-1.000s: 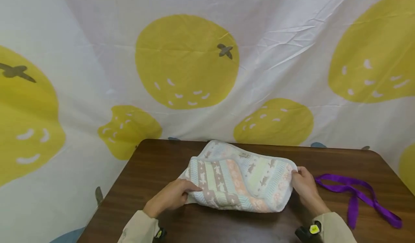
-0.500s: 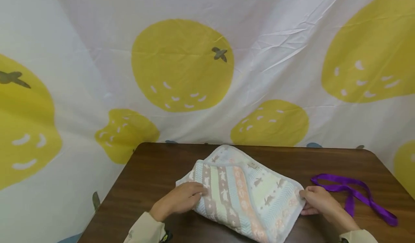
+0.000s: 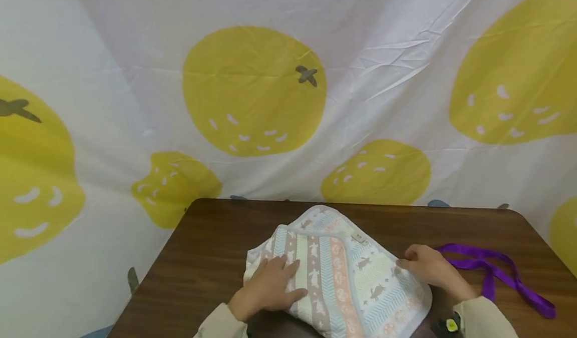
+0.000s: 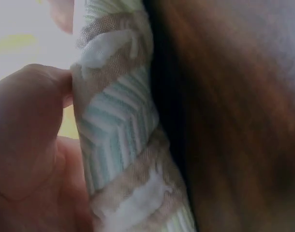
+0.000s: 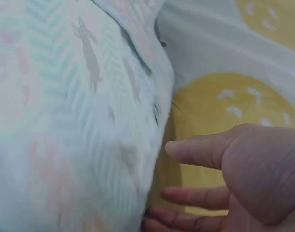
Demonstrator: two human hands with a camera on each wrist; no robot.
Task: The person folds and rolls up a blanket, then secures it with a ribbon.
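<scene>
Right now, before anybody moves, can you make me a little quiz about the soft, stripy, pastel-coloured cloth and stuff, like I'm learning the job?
1. True or false: the long, flat purple fabric ribbon lies on top of the folded pastel striped fabric cloth.
2. Which animals show on the cloth? A) fish B) rabbits C) elephants
3. Which hand rests on the cloth with its fingers spread?

Key:
1. False: it lies on the dark brown wood-grain table.
2. B.
3. The left hand.
</scene>
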